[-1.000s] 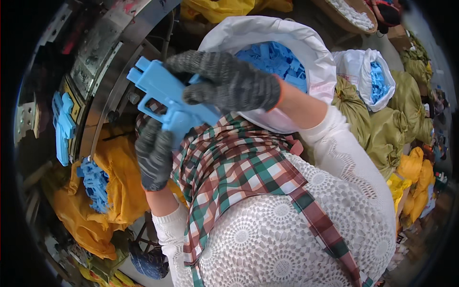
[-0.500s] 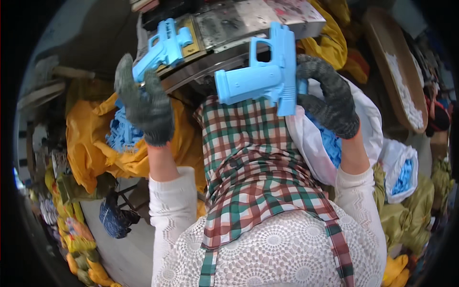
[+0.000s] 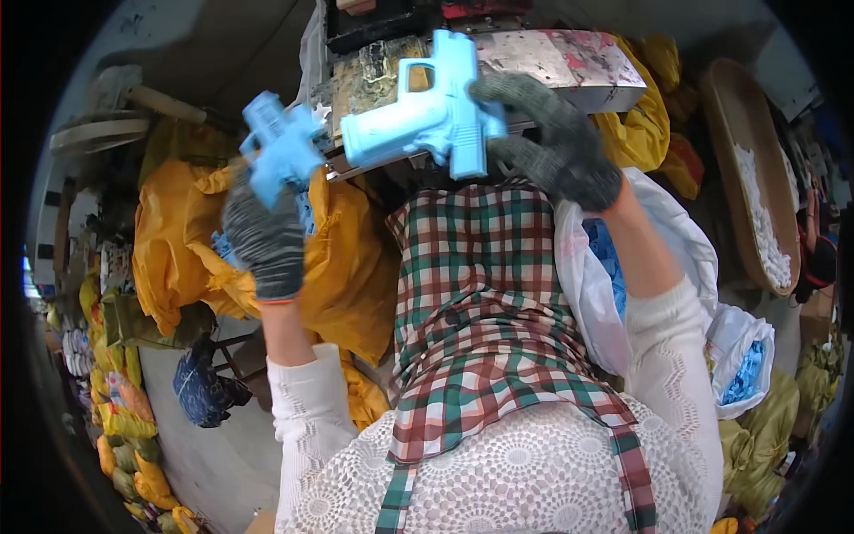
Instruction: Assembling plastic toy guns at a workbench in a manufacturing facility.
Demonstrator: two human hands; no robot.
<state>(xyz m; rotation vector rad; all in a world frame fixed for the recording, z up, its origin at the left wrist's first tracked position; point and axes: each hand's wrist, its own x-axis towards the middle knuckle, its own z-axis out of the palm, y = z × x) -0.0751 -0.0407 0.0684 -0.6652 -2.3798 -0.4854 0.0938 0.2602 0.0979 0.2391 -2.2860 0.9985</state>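
Observation:
My right hand [image 3: 560,133], in a dark grey knitted glove, is closed on a light blue toy pistol [image 3: 461,111] at its slide. Its grip points left and hangs over the front of a paint-stained bench machine [image 3: 569,62]. My left hand [image 3: 265,236], gloved the same way, is closed around a second light blue toy pistol [image 3: 285,151], smeared by motion, with dark print on its side. That hand is above an orange-yellow sack [image 3: 173,222] holding blue plastic pieces [image 3: 222,249]. A stained plate [image 3: 378,76] on the machine shows behind the pistols.
A white sack [image 3: 583,325] of blue pieces [image 3: 607,267] stands at my right knee, with a smaller white bag [image 3: 745,369] beyond. At the far right leans a long brown trough [image 3: 725,102] with white bits. A stool with dark blue cloth [image 3: 200,383] stands at left.
My left hand has closed on the printed toy pistol, which was on the machine's plate, and brought it left. My right hand has carried its pistol leftward and slightly up, toward the plate.

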